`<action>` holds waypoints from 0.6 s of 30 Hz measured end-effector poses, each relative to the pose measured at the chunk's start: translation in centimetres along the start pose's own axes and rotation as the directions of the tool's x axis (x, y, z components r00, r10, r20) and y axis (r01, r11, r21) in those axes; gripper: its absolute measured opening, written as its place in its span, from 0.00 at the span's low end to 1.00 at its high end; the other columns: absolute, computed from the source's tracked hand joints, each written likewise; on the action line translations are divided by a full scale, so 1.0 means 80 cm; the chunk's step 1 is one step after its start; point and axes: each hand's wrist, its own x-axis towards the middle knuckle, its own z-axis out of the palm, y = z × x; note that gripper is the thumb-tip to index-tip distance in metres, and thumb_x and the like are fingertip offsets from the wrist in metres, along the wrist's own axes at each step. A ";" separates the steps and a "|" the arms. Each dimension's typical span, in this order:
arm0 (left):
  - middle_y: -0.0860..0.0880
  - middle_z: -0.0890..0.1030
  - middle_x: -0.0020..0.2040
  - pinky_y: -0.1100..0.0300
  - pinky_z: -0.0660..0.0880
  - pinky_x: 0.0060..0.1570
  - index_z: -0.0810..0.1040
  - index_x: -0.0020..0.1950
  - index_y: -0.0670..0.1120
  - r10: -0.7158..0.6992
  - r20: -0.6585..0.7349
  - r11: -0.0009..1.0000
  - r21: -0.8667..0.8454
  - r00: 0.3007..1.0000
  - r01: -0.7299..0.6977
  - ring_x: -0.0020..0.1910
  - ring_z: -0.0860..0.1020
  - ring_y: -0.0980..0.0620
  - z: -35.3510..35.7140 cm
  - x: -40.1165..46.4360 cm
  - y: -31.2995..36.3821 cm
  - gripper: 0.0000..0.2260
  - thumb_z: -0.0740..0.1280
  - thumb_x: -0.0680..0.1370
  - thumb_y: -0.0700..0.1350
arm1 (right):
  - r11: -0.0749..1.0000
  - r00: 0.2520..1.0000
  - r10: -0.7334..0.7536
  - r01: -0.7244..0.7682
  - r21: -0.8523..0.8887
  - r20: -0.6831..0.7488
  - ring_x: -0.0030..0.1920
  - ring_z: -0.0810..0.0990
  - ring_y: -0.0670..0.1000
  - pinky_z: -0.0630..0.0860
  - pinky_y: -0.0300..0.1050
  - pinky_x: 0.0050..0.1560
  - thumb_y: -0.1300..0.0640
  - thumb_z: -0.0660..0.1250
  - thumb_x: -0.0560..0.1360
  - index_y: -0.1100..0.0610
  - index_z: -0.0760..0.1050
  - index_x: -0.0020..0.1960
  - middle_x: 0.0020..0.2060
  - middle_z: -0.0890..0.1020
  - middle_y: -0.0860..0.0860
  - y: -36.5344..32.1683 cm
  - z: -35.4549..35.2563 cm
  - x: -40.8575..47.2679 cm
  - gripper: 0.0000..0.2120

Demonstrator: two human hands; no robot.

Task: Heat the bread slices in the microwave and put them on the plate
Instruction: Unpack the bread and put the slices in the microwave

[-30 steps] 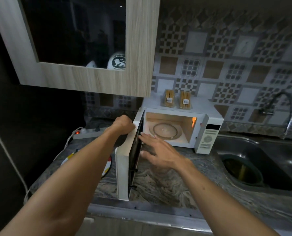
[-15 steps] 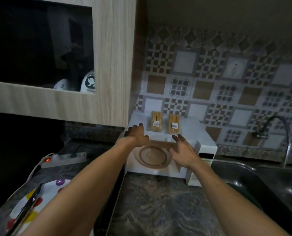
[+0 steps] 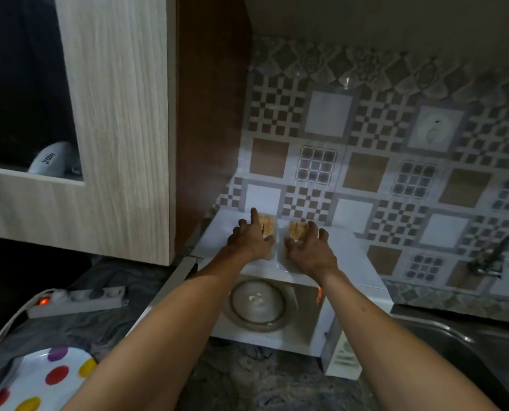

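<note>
Left hand [image 3: 251,238] spread wide, fingers splayed, index extended, settling over the left bread pack [image 3: 267,228]; contact likely at the near edge, but no closed grasp is visible. Right hand [image 3: 308,250] likewise spread, fingers curled around the right bread pack [image 3: 297,230], thumb at its near left corner; not yet clamped. Both packs sit side by side, just apart, on the flat white top of the microwave [image 3: 357,262], toward its far edge against the tiled wall [image 3: 366,149]. Slices look golden-brown, standing on edge, seemingly in thin clear wrapping that shows only faintly. Microwave cavity open below the forearms: round glass turntable [image 3: 257,305], glossy, ringed, empty; an orange lamp glows on the right inner wall. Door [image 3: 161,295] swung out to the left. Dotted plate [image 3: 39,378], white and smooth, near left on the dark veined stone counter [image 3: 247,378]; steel sink [image 3: 469,345] to the right. Risks, as judgement: slick wrapping could slip from a loose two-handed pickup and a pack could drop behind or off the top; wrapping left on during heating could warp; an elbow could knock the open door; dim light hampers placement on the turntable.
</note>
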 end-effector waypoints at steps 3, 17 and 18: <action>0.39 0.56 0.78 0.45 0.63 0.70 0.38 0.80 0.53 -0.015 0.022 1.000 -0.016 1.000 0.015 0.73 0.63 0.37 0.004 0.013 0.003 0.41 0.62 0.79 0.61 | 0.999 0.999 0.046 -0.046 -0.019 0.006 0.71 0.70 0.65 0.69 0.60 0.69 0.38 0.63 0.78 0.54 0.43 0.82 0.78 0.54 0.60 -0.009 0.011 0.015 0.43; 0.42 0.72 0.66 0.45 0.75 0.60 0.49 0.76 0.57 -0.060 0.108 0.982 -0.170 0.992 0.078 0.62 0.74 0.39 -0.012 0.002 0.003 0.46 0.72 0.65 0.58 | 0.994 0.993 0.112 -0.112 -0.011 0.038 0.67 0.74 0.63 0.71 0.55 0.65 0.42 0.69 0.76 0.49 0.39 0.82 0.71 0.69 0.62 -0.002 0.005 -0.004 0.48; 0.42 0.72 0.65 0.45 0.75 0.60 0.49 0.75 0.58 -0.059 0.124 0.979 -0.189 0.991 0.082 0.61 0.74 0.39 -0.014 -0.004 -0.001 0.46 0.72 0.63 0.58 | 0.993 0.993 0.114 -0.114 0.012 0.039 0.67 0.74 0.63 0.71 0.56 0.66 0.42 0.69 0.76 0.48 0.40 0.81 0.71 0.69 0.62 -0.001 0.003 -0.011 0.48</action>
